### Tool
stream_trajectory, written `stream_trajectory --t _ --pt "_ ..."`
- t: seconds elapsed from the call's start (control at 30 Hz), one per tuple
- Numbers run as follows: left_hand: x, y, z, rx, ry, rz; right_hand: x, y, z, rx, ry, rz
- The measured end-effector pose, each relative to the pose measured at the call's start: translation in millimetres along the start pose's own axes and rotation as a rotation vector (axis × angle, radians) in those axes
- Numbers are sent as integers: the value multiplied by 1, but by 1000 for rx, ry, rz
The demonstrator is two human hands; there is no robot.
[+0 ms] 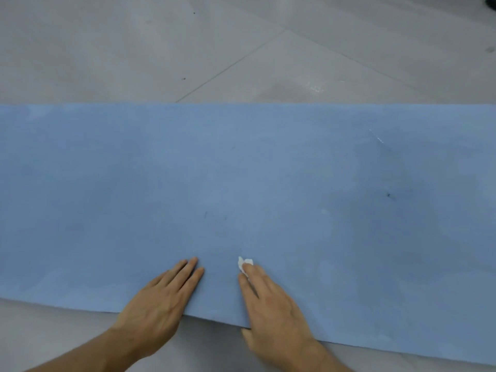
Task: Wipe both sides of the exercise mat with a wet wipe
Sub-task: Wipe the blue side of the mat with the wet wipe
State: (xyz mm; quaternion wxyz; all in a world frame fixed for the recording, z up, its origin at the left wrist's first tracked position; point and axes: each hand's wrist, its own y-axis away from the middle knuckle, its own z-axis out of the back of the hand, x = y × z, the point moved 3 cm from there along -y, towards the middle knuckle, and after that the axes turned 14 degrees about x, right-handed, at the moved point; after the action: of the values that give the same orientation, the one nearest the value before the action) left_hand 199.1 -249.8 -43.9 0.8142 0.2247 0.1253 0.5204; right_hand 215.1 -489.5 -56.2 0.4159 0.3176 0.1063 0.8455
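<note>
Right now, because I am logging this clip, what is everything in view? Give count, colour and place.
exercise mat: one, blue, spread flat on the floor, running off both sides of the view
wet wipe: one, white, crumpled, on the mat towards its near edge, under the right fingertips
floor: grey tiles, beyond and in front of the mat
dark object: one, black, top right corner, cut off, cannot tell what it is
left hand: one, lying flat across the mat's near edge, fingers straight
right hand: one, beside the left, straight fingers pressing the wipe onto the mat
</note>
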Motion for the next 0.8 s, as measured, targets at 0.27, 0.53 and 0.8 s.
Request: stream_trajectory --t 0.27,0.53,0.8 --pt "26 18 -7 10 -33 -10 -22 34 -13 -266 68 64" --pt "65 39 -15 -7 -34 44 10 11 -28 -498 224 101" --pt "103 70 -37 34 33 123 52 -31 -37 -434 220 202"
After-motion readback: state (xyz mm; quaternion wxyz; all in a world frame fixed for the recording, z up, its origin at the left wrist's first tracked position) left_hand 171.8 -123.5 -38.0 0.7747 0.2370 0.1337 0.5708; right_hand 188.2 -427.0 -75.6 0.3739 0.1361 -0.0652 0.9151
